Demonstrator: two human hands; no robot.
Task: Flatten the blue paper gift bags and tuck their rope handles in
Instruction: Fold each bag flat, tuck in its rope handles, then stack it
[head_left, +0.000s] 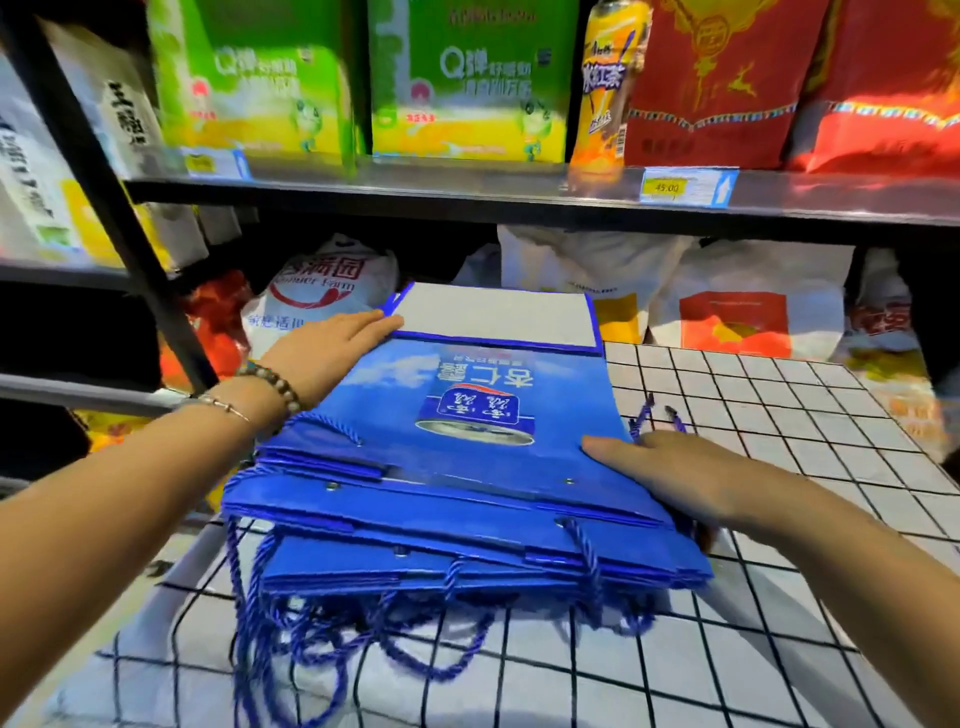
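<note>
Rope handles (244, 618) dangling, bags (467, 410) stacked — shelves (467, 193) behind

Stack of flattened blue paper gift bags (467, 467) lies on white black-gridded cloth (779, 415). Left hand (332, 348), fingers straight, touches top bag's far left edge; right hand (670, 467) presses flat on its right side. Blue rope handles (363, 644) trail from near edge.

Price tag (688, 188) 45.00, blue bag (389, 415) 杏仁露

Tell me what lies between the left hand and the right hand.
Head view: the top blue gift bag lies flat there, its printed can picture midway between the left hand and the right hand.
</note>
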